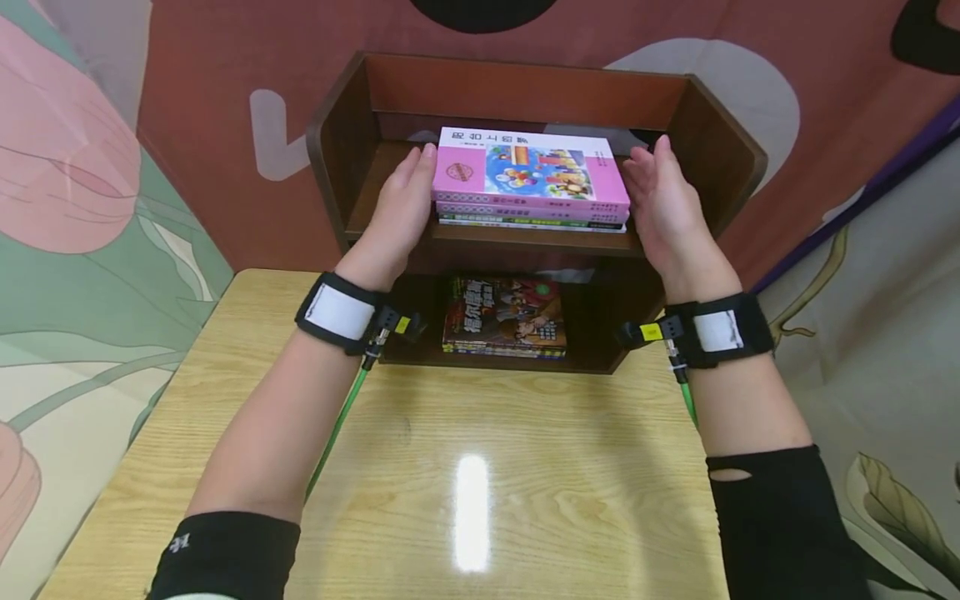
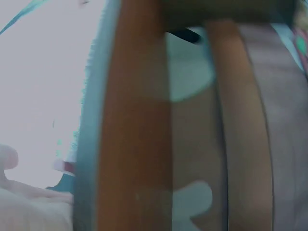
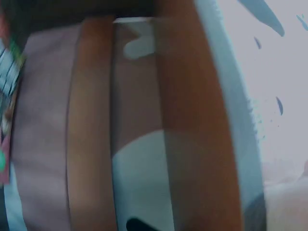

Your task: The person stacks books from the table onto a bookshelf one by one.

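Observation:
A stack of several books (image 1: pixel 528 179) lies flat on the upper shelf of a dark brown wooden bookshelf (image 1: pixel 525 242). The top one is pink and white with a colourful cover picture. My left hand (image 1: pixel 397 204) rests along the stack's left side with its fingers straight, fingertips at the back left corner. On the right, my right hand (image 1: pixel 667 200) stands beside the stack, fingers extended and palm turned towards it. Blurred parts of the left hand (image 2: pixel 33 207) and right hand (image 3: pixel 288 207) show at the lower corners of the wrist views.
Dark-covered books (image 1: pixel 506 317) lie in the lower compartment. The shelf stands at the back of a light wooden table (image 1: pixel 420 483), close to a patterned cloth backdrop (image 1: pixel 225 167). Side walls of the shelf rise to the left and right of my hands. Green cables (image 1: pixel 337 433) trail from the wrist cameras.

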### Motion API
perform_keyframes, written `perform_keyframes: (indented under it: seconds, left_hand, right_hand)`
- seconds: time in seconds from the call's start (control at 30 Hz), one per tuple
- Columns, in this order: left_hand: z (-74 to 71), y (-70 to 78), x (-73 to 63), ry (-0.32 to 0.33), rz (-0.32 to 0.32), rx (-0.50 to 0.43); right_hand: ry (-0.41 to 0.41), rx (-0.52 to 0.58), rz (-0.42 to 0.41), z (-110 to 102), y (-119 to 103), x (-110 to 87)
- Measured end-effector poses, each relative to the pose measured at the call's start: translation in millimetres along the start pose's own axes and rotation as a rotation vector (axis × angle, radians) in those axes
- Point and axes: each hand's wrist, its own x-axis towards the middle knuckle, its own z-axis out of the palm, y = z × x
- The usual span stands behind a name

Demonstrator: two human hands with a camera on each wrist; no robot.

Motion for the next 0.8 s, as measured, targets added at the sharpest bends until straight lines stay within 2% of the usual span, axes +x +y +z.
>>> perform_keyframes:
  seconds: [0.07, 0.17, 0.23, 0.53, 0.67, 0.8]
  left_hand:
    - [2.6, 5.8, 2.7, -0.022, -0.065, 0.022]
    - [7.6, 10.4, 4.2, -0.047, -0.091, 0.072]
    - [10.6, 11.5, 3.9, -0.04, -0.103, 0.1]
    - [13.9, 8.4, 1.6, 0.028, -0.129, 0.149]
    - [13.3, 8.3, 1.3, 0.024, -0.121, 0.189]
    - [11.6, 6.0, 1.0, -0.009, -0.108, 0.221]
  right_hand:
    - [0.008, -0.03, 0.033, 5.2, -2.1, 0.3]
    - [0.028, -0.086, 0.058, 12.7, -3.9, 0.2]
    - [0.045, -0.094, 0.066, 16.2, -3.9, 0.3]
    - [0.087, -0.117, 0.064, 26.5, -0.9, 0.8]
    - [0.072, -0.121, 0.05, 25.9, -0.9, 0.8]
    - [0.061, -0.101, 0.037, 23.2, 1.2, 0.7]
